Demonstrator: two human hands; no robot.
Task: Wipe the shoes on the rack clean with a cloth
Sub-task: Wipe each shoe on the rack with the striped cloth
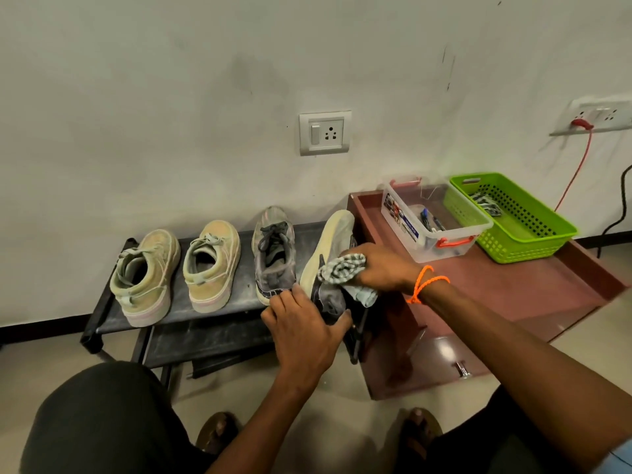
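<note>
Grey shoe tipped on its side at the right end of the rack, both hands on it.
Left hand (304,323) fingers (280,301) curl round the heel of the grey shoe (330,268); right hand (379,268) fingers grip a bunched checked cloth (342,268) against its upper. Left of the fingers, three more shoes stand on the rack (212,307).

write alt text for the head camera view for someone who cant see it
A person's right hand presses a striped cloth on a grey shoe tipped on its side at the right end of a low black rack, while the left hand grips its heel. Three more shoes stand upright on the rack to its left.
</note>
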